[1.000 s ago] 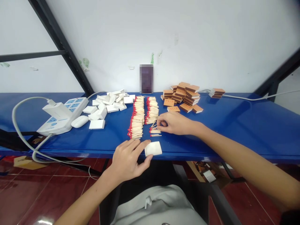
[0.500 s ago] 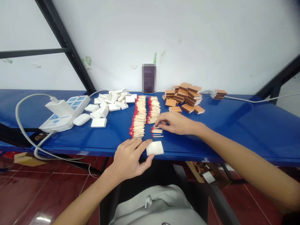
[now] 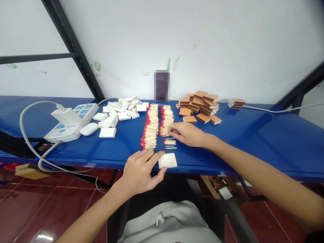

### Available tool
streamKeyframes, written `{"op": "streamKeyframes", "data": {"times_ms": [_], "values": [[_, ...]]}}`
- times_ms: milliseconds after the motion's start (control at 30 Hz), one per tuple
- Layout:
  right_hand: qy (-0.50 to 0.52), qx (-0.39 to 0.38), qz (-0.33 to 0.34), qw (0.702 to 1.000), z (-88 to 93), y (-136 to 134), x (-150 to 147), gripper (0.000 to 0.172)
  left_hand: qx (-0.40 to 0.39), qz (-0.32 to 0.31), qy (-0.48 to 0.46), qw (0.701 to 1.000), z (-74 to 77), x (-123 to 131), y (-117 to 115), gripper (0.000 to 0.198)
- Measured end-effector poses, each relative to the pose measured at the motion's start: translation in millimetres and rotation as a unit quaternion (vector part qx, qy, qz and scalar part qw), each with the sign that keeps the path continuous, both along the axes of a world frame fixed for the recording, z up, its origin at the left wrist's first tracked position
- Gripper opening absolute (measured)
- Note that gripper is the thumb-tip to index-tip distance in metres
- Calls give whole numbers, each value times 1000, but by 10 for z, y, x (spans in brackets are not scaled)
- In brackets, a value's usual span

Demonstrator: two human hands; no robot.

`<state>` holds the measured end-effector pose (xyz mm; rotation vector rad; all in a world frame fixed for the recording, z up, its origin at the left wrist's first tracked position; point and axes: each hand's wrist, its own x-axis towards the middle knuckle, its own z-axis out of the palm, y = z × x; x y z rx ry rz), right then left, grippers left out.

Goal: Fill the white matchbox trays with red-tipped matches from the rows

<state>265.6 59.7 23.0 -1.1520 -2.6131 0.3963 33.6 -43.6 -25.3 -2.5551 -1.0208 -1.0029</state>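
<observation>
My left hand (image 3: 141, 170) holds a small white tray (image 3: 167, 160) between thumb and index finger at the front edge of the blue table. Just beyond the tray lie a few loose matches (image 3: 170, 147) and a small bundle of red-tipped matches (image 3: 170, 141). My right hand (image 3: 186, 134) has its fingertips pinched at the near end of the right match row (image 3: 166, 118); whatever is between them is too small to make out. A longer match row (image 3: 151, 126) runs beside it on the left.
White trays (image 3: 124, 107) are heaped at the back left, near a power strip (image 3: 68, 128) with cables and a white mouse (image 3: 89, 129). Orange matchboxes (image 3: 199, 103) are piled at the back right. A dark pixelated object (image 3: 162, 85) stands against the wall.
My right hand has shifted slightly back, from the small match bundle to the near end of the right row. My left hand still grips the tray. The view has shifted slightly.
</observation>
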Motion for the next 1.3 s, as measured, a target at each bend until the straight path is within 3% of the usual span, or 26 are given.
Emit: {"op": "streamKeyframes", "data": {"times_ms": [200,400,767,1133,1300], "values": [[23,43,1,999,-46,24,-12,12,-9,3,3,1000,-9,-1,-8,30],[28,66,66,995,-21,1,31,18,-10,2,4,1000,1,4,-7,29],[13,34,58,998,25,-27,18,18,-1,3,5,1000,-1,4,-13,30],[-14,40,94,995,175,-172,79,22,1,7,5,1000,0,5,-4,30],[-58,8,118,991,221,-241,60,23,-5,-2,1,1000,7,5,-1,30]]}}
